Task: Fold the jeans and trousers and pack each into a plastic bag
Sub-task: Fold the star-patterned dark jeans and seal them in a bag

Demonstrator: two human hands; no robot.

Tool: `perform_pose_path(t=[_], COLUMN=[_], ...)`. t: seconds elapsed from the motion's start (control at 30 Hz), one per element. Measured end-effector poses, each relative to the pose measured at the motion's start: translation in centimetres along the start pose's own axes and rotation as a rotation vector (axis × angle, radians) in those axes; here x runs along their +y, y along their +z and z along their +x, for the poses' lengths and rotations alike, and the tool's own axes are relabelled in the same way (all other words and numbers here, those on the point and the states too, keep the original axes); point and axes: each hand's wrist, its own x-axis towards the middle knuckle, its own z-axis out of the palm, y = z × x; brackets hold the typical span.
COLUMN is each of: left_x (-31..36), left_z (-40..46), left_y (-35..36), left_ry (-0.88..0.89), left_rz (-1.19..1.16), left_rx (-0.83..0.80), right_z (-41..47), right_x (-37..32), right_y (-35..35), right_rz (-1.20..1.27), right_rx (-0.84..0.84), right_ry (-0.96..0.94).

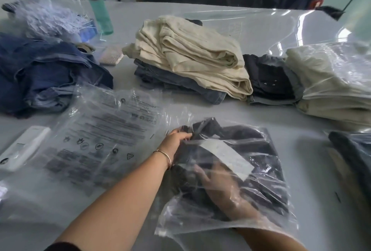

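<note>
Folded dark jeans [261,172] lie inside a clear plastic bag [277,216] on the grey table, in front of me. My left hand [176,140] grips the bag's far left edge together with the jeans. My right hand [218,184] is inside the bag, fingers spread flat on the dark cloth, seen through the plastic. A white label [226,158] lies on the jeans under the plastic.
A stack of empty printed bags [104,136] lies to the left. Behind are folded cream trousers [196,56] on jeans, loose blue denim [40,76] at left, bagged cream trousers [331,82] at right, a green bottle [102,13] and a white device [22,146].
</note>
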Motion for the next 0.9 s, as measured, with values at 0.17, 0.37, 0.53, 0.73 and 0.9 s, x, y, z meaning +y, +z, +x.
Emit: perform_pose_path(t=[0.17,0.37,0.53,0.73,0.9], left_x=[-0.2,-0.2,1.2,1.1,1.7], left_z=[0.1,1.2,3.0,4.5,4.1], left_y=[0.1,0.0,-0.5,0.1,-0.1], left_ry=[0.089,0.094,0.012,-0.070,-0.065], left_rz=[0.480,0.487,0.402,0.174,0.240], left_rx=[0.203,0.314,0.300,0.211,0.227], right_z=[-2.8,-1.9,-2.9,-4.2,-4.1], right_x=[-0.6,-0.8,0.4,2.3,3.3], right_y=[0.2,0.7,0.7,0.9,0.5], right_rz=[-0.275,-0.391,-0.430,-0.466,-0.509], right_rx=[-0.045,-0.014,0.003,-0.231,-0.263], right_ry=[-0.389,-0.443,-0.614,-0.724,-0.822])
